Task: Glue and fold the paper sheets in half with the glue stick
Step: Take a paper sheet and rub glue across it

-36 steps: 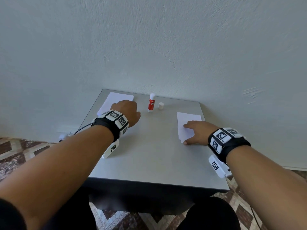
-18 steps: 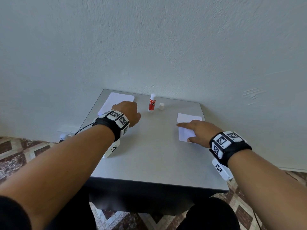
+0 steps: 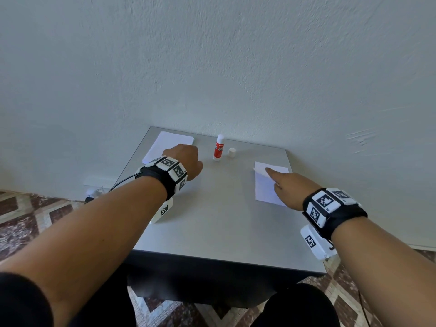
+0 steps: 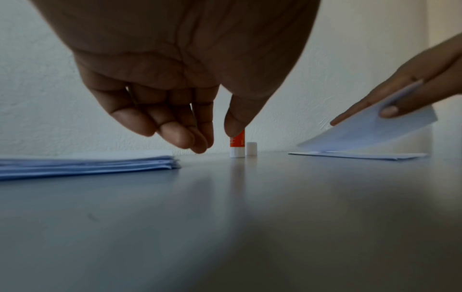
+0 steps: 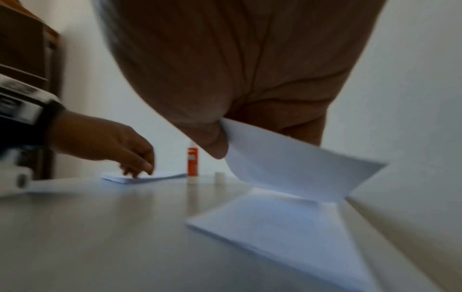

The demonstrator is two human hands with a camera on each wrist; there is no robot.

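Observation:
A red and white glue stick (image 3: 219, 147) stands uncapped at the back of the grey table (image 3: 212, 223), its white cap (image 3: 232, 152) just right of it. My right hand (image 3: 271, 175) pinches the raised upper flap of a white paper sheet (image 5: 287, 164) between thumb and fingers. The sheet's lower half (image 5: 275, 221) lies flat on the table's right side. My left hand (image 3: 188, 161) hovers low by the stack of white sheets (image 3: 169, 143), fingers loosely curled (image 4: 190, 138), holding nothing. The glue stick (image 4: 237, 146) stands just beyond its thumb.
The table stands against a pale wall (image 3: 212, 67), and the sheet lies close to the table's right edge (image 3: 297, 199). Patterned floor tiles (image 3: 35, 215) show on both sides. My knees in dark trousers sit under the front edge.
My right hand lay flat on the sheet; it has since slid to the sheet's left edge and lifted the upper flap. The left hand has barely moved.

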